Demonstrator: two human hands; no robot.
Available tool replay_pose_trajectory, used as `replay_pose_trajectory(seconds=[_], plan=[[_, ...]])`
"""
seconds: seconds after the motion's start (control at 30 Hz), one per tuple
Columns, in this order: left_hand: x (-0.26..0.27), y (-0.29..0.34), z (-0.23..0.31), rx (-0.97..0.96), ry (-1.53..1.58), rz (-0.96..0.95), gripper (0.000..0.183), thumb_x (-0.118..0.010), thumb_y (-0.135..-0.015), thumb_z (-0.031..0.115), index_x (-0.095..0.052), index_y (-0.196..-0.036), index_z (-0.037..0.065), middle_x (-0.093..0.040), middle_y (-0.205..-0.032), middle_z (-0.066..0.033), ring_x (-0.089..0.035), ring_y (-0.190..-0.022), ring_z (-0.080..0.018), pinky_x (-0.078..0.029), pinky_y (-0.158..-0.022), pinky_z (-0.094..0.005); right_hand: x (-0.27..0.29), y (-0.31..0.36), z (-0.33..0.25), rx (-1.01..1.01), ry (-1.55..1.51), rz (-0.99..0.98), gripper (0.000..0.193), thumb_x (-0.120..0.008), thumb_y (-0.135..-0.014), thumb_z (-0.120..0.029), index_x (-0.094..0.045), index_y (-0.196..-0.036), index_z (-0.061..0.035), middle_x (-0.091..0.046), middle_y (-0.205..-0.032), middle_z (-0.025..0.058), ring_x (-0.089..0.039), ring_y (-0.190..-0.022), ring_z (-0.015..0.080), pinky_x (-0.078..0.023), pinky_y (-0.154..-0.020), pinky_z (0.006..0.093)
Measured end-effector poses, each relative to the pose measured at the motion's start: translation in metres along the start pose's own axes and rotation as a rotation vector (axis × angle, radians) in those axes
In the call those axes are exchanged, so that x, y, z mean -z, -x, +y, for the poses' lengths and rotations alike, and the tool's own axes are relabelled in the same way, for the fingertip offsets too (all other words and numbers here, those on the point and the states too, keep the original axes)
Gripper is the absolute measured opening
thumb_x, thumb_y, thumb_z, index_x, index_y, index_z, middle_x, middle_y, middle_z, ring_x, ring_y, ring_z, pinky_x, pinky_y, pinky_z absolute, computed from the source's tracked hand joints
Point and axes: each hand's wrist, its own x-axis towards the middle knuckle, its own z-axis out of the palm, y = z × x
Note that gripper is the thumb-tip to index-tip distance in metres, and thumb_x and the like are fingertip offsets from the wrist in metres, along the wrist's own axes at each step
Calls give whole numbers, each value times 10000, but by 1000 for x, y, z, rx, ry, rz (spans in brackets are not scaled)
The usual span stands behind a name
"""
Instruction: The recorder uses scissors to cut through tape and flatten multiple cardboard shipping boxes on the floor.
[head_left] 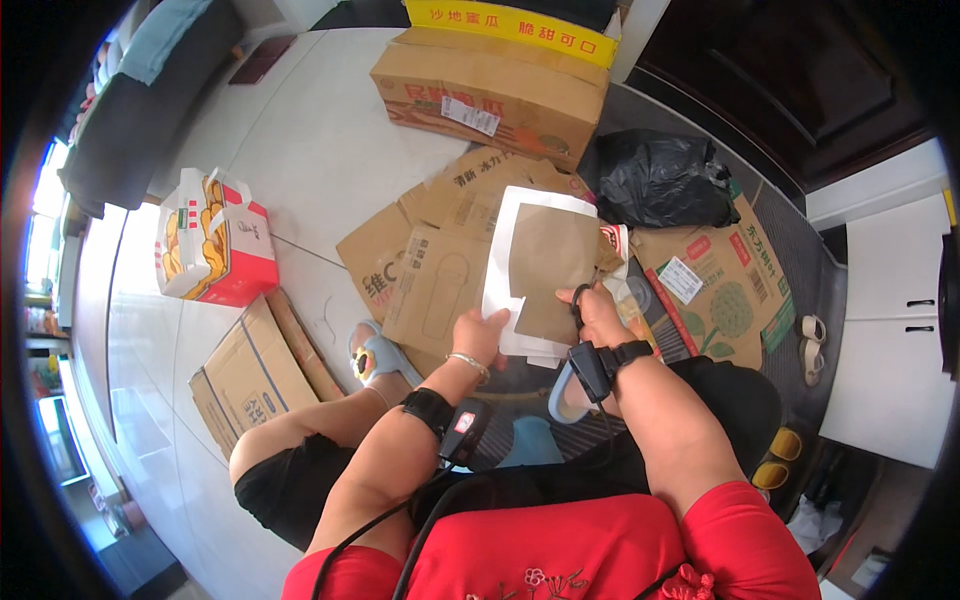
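Here, in the head view:

- A white sheet with a brown card panel on it is held upright above flattened cartons on the floor.
- The left hand is pinched on the sheet's near-left lower edge, thumb pressed on top.
- The right hand is closed through the loops of black scissors, met at the sheet's near-right lower edge; the blades are hidden, so it cannot be told whether they are parted.
- The sheet thus rises far of both grips and is supported only along its near edge.
- A likely fault is judged to be the sheet flopping or buckling, since its far part is unsupported.
- A skewed or torn cut could be caused if the left pinch slips.
- The left fingers are near the scissors and could be nicked.
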Motion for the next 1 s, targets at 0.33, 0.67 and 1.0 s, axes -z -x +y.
replay_pose_trajectory(seconds=[0.33, 0.67, 1.0], plan=[[23, -25, -13, 38, -210, -199, 324, -634, -775, 168, -542, -982, -64, -611, -799, -108, -593, -607, -167, -467, -394, -293, 7, 4, 7, -222, -52, -145, 349, -640, -688, -20, -538, -1021, 6, -593, -940, 98, -545, -848, 223, -444, -764, 356], [14, -57, -65, -113, -397, -227, 307, -675, -730, 159, -589, -943, -45, -633, -802, -99, -602, -637, -158, -490, -513, -281, 29, 8, 22, -408, -177, -131, 375, -631, -711, -14, -531, -1072, -36, -591, -985, 87, -560, -873, 241, -463, -779, 378], [14, -62, -72, 152, 51, -211, 272, -630, -772, 134, -562, -1011, 21, -615, -832, -46, -589, -662, -147, -464, -508, -259, 8, -16, 43, -206, 235, 149, 384, -712, -629, -20, -537, -967, 32, -600, -875, 108, -563, -755, 174, -455, -650, 299]])
